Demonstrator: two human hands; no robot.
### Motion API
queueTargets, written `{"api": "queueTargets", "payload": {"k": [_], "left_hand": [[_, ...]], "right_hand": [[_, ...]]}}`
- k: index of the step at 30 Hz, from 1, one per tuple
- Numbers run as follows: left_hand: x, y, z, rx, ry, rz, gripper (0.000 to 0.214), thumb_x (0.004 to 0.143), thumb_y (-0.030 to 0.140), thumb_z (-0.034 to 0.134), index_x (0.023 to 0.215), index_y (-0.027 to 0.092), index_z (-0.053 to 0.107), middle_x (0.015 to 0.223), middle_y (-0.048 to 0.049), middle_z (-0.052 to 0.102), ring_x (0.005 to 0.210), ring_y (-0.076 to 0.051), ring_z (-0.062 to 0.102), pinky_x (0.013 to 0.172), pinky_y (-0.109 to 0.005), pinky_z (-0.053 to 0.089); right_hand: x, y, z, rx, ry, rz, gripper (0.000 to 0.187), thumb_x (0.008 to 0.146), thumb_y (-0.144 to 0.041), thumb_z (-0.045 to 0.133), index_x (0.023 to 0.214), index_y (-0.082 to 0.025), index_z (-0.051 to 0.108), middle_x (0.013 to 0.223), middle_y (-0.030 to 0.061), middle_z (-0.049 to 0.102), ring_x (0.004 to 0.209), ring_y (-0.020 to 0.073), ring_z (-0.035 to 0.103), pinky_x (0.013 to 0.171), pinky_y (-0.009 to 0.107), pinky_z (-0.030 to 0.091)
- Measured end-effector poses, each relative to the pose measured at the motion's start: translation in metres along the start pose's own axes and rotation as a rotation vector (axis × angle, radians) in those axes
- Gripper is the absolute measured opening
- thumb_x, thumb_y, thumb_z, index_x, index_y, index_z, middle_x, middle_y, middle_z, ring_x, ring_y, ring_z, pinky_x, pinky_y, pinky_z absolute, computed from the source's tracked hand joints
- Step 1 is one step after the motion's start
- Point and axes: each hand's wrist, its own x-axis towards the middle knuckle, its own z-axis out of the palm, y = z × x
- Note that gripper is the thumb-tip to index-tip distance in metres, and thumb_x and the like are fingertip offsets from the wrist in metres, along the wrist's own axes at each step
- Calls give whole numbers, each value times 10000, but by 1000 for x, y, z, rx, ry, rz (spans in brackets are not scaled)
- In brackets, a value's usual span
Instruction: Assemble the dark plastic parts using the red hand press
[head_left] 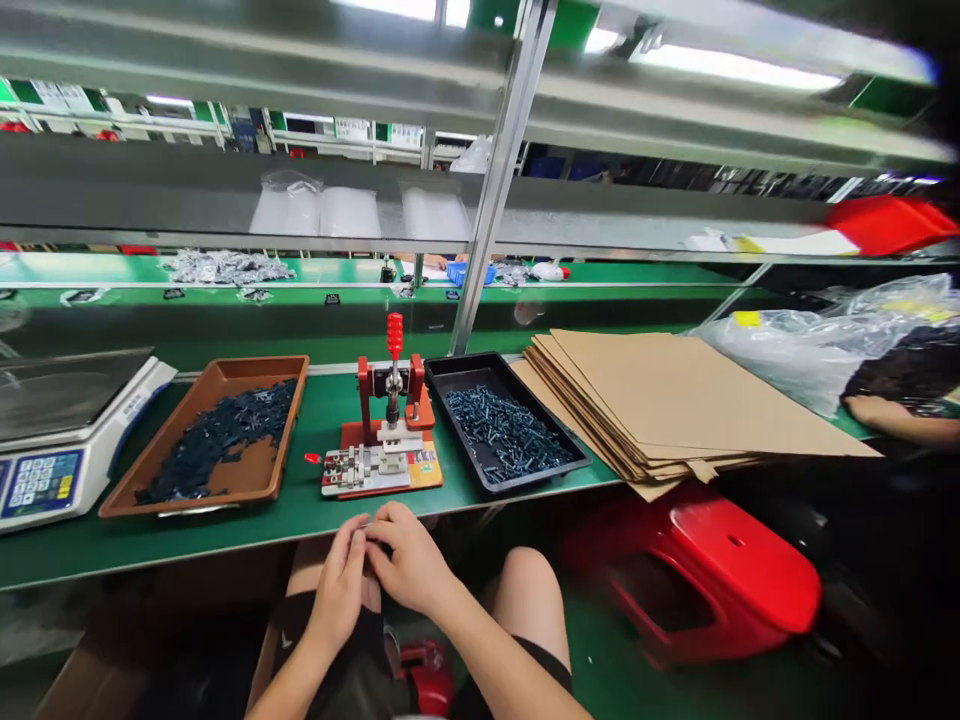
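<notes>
Left hand (339,590) against right hand (411,568)

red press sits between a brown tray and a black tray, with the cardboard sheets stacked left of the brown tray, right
Not quite: the head view shows the cardboard sheets stacked right of the black tray, not left of the brown tray. The red press does sit between them.

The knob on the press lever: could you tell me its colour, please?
The knob is red; head view.

matt cardboard sheets (675,400) (glossy plastic stool (739,575))
</notes>
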Motion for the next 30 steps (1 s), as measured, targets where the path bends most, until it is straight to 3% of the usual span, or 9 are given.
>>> {"api": "queueTargets", "payload": {"k": [4,10,13,16,19,22,24,27,30], "left_hand": [[-13,-20,-22,-179,-163,-236,576,875,699,431,1104,203,614,957,-98,733,735,-227,690,617,-343,536],[-20,-106,-173,536,31,-314,351,894,480,440,1003,204,629,989,-134,755,886,-288,729,847,-415,532],[-32,-142,-231,922,-43,-486,322,908,379,387,1008,204,640,1040,-160,751,1069,-335,703,965,-456,481],[-33,-153,-242,1030,-99,-644,344,802,367,547,1046,143,641,1109,-235,724,1146,-404,664,973,-491,481],[-18,-124,-222,927,-158,-574,396,704,405,659,998,140,648,1120,-215,724,1146,-384,663,981,-442,496],[13,-52,-202,585,-325,-248,428,830,590,509,934,197,645,1007,-99,748,959,-268,704,897,-362,536],[45,4,-198,527,-294,-74,486,880,632,412,889,206,646,933,-81,741,881,-247,690,840,-355,546],[112,61,-202,807,-83,202,429,843,552,457,957,203,681,1040,-106,738,1015,-290,666,964,-398,504],[178,68,-207,1137,-79,215,382,718,401,499,936,170,710,1083,-163,732,1066,-360,666,995,-460,487]], "right_hand": [[1,-19,-27,-4,-200,-90,301,858,-161,603,1122,-261,707,1015,54,672,998,209,625,897,338,518],[27,70,-154,-298,133,143,204,865,-266,542,953,-246,726,924,87,734,837,221,689,783,348,538],[35,121,-191,-452,-121,296,150,707,-227,651,815,-261,750,762,60,737,672,211,689,628,305,506],[35,141,-195,-471,-323,455,162,663,-154,665,766,-239,756,771,52,753,716,207,705,651,280,485],[36,139,-185,-436,-382,545,166,737,-109,592,736,-197,733,783,45,752,749,182,686,672,254,450],[42,131,-178,-480,-324,555,179,812,-120,553,760,-178,714,806,54,744,759,178,661,669,254,419],[47,125,-176,-521,-235,536,183,859,-144,539,807,-172,712,840,69,744,784,186,658,684,260,414],[55,121,-174,-498,-132,462,186,882,-138,536,882,-177,718,902,72,749,845,196,666,740,267,432],[55,126,-177,-397,-36,393,192,883,-131,551,950,-185,723,979,69,754,923,202,675,828,284,463]]}}
